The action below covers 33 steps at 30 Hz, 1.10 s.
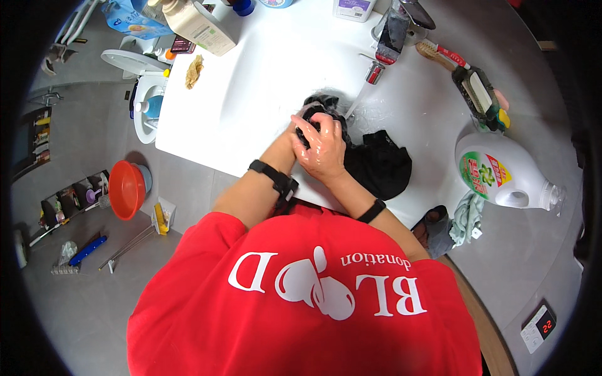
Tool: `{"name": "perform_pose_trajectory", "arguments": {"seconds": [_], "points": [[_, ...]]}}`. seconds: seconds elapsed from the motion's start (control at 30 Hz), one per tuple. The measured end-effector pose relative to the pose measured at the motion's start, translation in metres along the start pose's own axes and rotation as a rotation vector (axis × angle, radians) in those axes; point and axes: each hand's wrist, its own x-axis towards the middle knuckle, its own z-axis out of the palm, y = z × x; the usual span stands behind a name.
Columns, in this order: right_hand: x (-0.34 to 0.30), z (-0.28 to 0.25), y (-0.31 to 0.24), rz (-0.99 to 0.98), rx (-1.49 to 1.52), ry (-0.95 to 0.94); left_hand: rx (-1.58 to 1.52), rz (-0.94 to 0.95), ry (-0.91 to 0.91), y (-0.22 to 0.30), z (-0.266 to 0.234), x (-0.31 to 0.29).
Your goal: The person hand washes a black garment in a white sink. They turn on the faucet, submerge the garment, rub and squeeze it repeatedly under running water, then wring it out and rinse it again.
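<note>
Over the white sink (251, 81), my right hand (323, 150) is wet, with its fingers curled over a bunched, soaked black cloth (323, 103). My left hand (293, 130) presses in from the other side of the same bundle; its fingers are mostly hidden behind my right hand and the cloth. Some foam shows on the fabric. A thin stream of water falls from the faucet (375, 72) just right of the bundle. More black fabric (379, 166) lies spread in the basin beside my right wrist; whether it joins the bundle I cannot tell.
A large white detergent bottle (501, 169) lies on its side at the right. Near it are a green cloth (467, 216), a wooden brush (436, 55) and a soap holder (480, 97). A beige bottle (197, 28) stands far left. A red basin (127, 191) is lower left.
</note>
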Motion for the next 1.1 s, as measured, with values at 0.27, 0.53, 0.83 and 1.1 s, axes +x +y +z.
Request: {"name": "perform_pose_trajectory", "arguments": {"seconds": [0.27,0.53,0.83,1.1], "points": [[0.065,-0.023,0.125,0.599,-0.350,-0.479,0.446,0.016,0.217,-0.008,0.050,-0.052],[0.005,-0.017,0.149,0.102,-0.501,-0.564,1.669,-0.222,0.353,0.024,0.042,-0.016],[0.030,0.013,0.094,0.377,0.056,-0.120,0.295,0.062,0.156,0.023,0.025,0.015],[0.017,-0.016,0.013,0.105,0.029,-0.119,0.255,0.035,-0.105,-0.002,0.016,-0.003]]}}
